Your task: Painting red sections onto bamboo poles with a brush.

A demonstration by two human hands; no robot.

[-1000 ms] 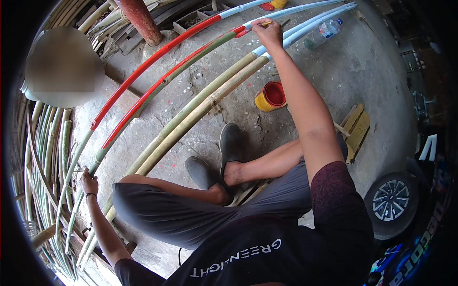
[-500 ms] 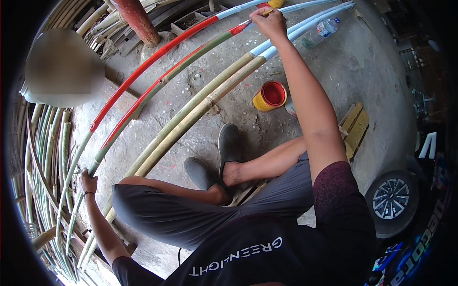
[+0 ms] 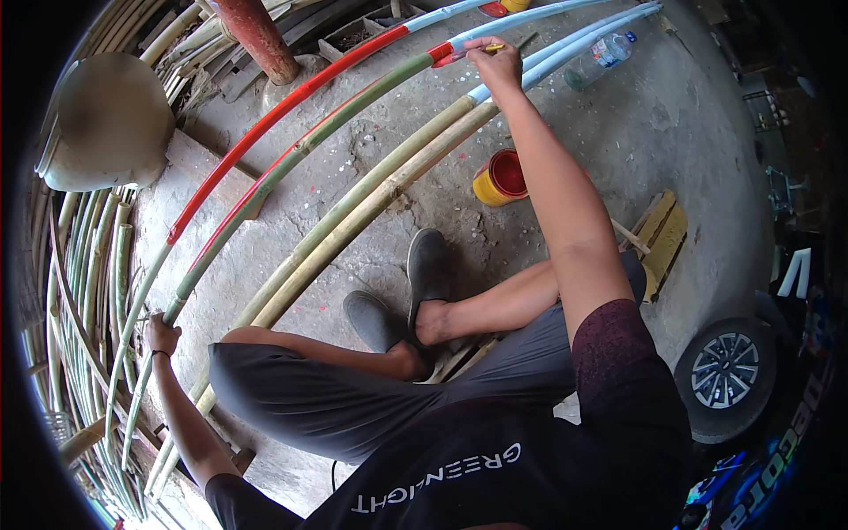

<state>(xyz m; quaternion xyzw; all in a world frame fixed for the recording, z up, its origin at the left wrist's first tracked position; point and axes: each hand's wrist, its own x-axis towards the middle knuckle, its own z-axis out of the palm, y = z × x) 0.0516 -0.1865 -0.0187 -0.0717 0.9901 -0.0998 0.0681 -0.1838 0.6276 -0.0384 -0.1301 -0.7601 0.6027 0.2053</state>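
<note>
My left hand (image 3: 162,336) is closed around the lower end of a bamboo pole (image 3: 362,102), green along much of its length, with a red strip on its upper side and a light blue far end. In my right hand (image 3: 497,66) is a paintbrush (image 3: 495,48), pinched between the fingers. Its red-wet bristles lie against the pole by a red band, where the blue begins. Behind this pole runs another bamboo pole (image 3: 291,103), painted red in the middle and blue beyond. Two bare tan poles (image 3: 353,221) with blue ends lie nearer me.
A yellow can of red paint (image 3: 501,178) stands on the concrete floor right of my shoes (image 3: 430,269). A plastic bottle (image 3: 599,62) lies at the far right. Bamboo poles (image 3: 97,274) crowd the left side. A red post (image 3: 256,40) rises at the back, a wheel (image 3: 726,369) at right.
My right hand has come slightly nearer and left with the brush. Less red shows along the held pole's middle, and more green. My left hand keeps its place.
</note>
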